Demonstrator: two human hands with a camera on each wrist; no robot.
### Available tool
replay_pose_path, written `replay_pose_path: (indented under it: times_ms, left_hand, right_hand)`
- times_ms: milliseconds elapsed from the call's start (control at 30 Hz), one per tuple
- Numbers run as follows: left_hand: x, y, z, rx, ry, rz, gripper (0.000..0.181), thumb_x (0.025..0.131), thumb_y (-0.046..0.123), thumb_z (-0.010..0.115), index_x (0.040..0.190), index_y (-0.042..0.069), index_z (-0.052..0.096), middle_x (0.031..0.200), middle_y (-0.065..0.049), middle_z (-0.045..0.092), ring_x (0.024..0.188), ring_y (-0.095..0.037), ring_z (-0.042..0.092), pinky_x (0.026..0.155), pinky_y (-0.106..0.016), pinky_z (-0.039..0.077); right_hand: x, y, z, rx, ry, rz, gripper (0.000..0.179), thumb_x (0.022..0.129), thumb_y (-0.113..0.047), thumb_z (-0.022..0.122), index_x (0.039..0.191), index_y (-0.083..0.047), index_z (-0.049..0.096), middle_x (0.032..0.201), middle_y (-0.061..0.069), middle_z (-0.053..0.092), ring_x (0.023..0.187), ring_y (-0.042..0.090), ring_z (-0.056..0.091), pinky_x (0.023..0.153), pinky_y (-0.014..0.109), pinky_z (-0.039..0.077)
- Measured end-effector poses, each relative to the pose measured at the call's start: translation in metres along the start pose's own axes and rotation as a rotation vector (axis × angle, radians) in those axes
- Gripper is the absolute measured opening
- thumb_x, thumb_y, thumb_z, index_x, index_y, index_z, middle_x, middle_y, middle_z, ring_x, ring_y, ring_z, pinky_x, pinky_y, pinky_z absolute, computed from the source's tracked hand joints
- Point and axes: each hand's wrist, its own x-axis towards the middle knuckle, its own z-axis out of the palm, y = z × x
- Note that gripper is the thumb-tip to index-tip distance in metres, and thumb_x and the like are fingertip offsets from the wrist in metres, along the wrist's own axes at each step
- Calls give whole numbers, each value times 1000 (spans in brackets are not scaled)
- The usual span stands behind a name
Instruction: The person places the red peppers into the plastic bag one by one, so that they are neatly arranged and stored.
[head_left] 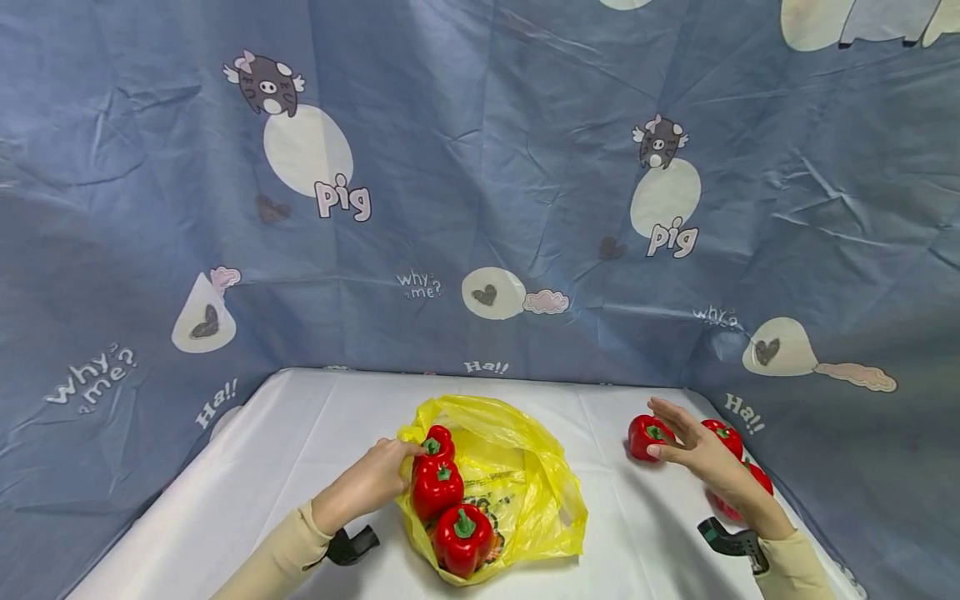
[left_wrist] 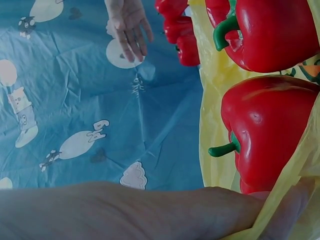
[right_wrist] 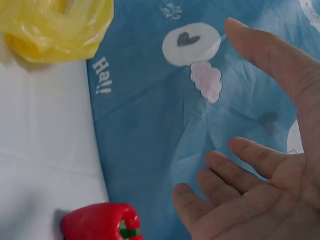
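Note:
A yellow plastic bag (head_left: 551,508) lies with its mouth spread wide on the white table. Three red bell peppers with green stems, the nearest bell pepper (head_left: 459,546) among them, sit along its left side. My left hand (head_left: 375,477) grips the bag's left edge, the thin plastic running between thumb and fingers in the left wrist view, close beside a bell pepper (left_wrist: 272,132). On the right, my right hand (head_left: 705,457) hovers with fingers spread and nothing in them. Its thumb overlaps a single bell pepper (head_left: 642,440) in the head view; the right wrist view has a bell pepper (right_wrist: 100,222) below the fingers.
More bell peppers (head_left: 723,435) stand near the table's right edge, partly hidden behind the right hand and forearm. A blue printed cloth (head_left: 480,208) hangs along the back and both sides of the white table (head_left: 330,425). Each wrist wears a black strap mount (head_left: 352,546).

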Motion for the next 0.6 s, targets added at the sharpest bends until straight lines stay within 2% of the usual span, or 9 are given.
replay_pose_path:
  times_ms: [133,200,267,333,433,500,600]
  left_hand:
    - [0,0,1,-13,-6,2,45,68,-14,61,110,-2,70,112,-16,69,103,-35,57,75,-39,39]
    - [0,0,1,-18,-9,0,45,68,-14,61,111,-2,70,113,-16,69,104,-36,56,74,-39,38]
    - [0,0,2,-16,-9,1,45,68,-14,61,111,-2,70,113,-16,69,105,-36,57,74,-39,38]
    - [0,0,1,-6,-3,8,45,67,-14,61,110,-2,70,112,-16,69,104,-36,57,76,-40,40]
    - [0,0,1,6,4,19,45,67,-14,61,110,-3,70,111,-16,70,103,-37,58,79,-41,42]
    - [0,0,1,3,3,20,46,67,-14,61,110,-3,70,112,-16,69,103,-37,58,79,-41,41]
    - [0,0,1,-4,1,16,46,67,-14,60,111,-2,70,113,-16,69,103,-36,58,77,-40,40]
  right_hand:
    - [2,9,-4,16,24,-1,82,89,-13,65,154,-7,16,160,20,14,145,40,9,94,4,34]
    - [2,13,-5,16,34,10,84,89,-14,66,154,-5,14,159,22,13,145,41,9,98,7,34]
    - [3,16,-6,11,44,33,85,89,-15,66,154,-4,12,160,22,12,145,43,9,105,19,34]
    - [3,19,-7,16,50,62,87,89,-16,66,154,-4,10,160,22,10,144,45,8,111,39,30]
    - [4,22,-8,40,69,108,89,89,-18,66,155,-6,8,161,20,8,146,44,5,107,65,17]
    - [4,24,-9,53,74,124,90,89,-17,66,155,-5,6,161,20,6,146,44,3,104,72,14]
    - [4,27,-10,53,91,140,91,89,-18,67,155,-5,5,162,19,4,146,43,0,107,69,12]
